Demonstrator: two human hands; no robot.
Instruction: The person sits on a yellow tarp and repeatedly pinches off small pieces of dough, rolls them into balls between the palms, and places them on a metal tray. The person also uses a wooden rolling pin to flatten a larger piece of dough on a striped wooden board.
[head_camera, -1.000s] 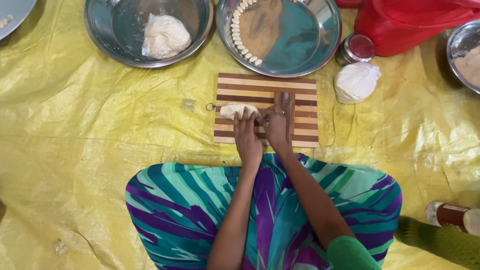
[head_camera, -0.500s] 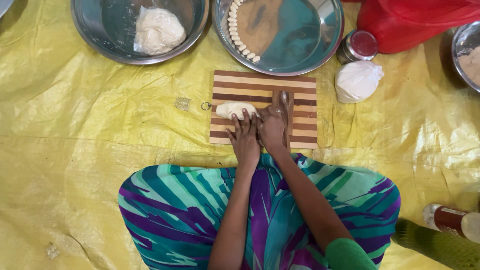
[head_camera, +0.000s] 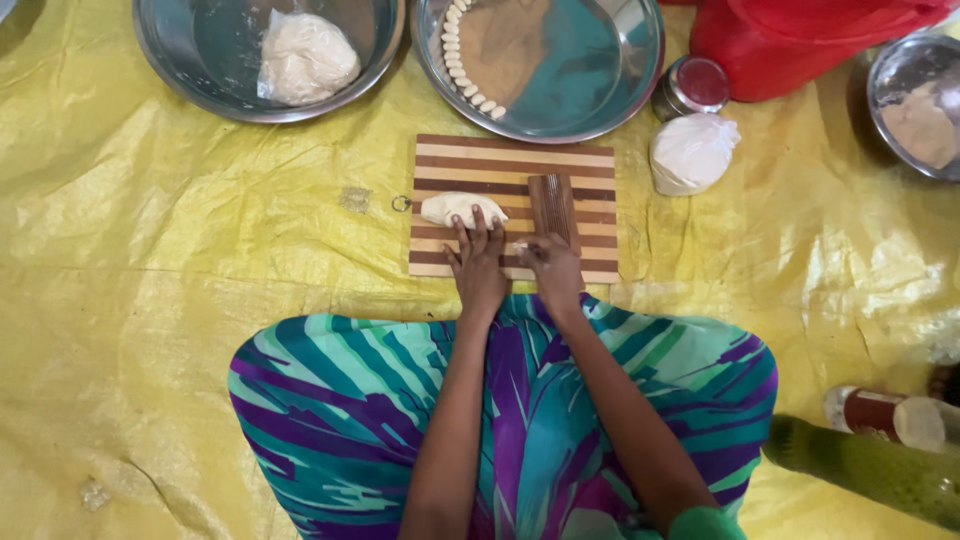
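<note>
The left hand (head_camera: 478, 262) lay flat and open on the striped wooden board (head_camera: 513, 165), fingers spread, fingertips touching the near edge of an oblong lump of dough (head_camera: 462, 208). The right hand (head_camera: 552, 266) rested just beside it, fingers curled down at the near end of a small dark ridged wooden block (head_camera: 553, 205); whether it gripped the block or a small piece under the fingers could not be told. The dough lay on the left half of the board, the block upright along its middle.

The board sat on a yellow plastic sheet (head_camera: 150, 260), directly in front of the person's lap. Beyond the board stood two steel bowls: the left bowl (head_camera: 170, 60) held a large ball of dough in plastic, the right bowl (head_camera: 630, 80) held a curved row of small shaped pieces. A tied white bag (head_camera: 692, 152) and a small red-lidded tin (head_camera: 690, 88) stood right of the board.
</note>
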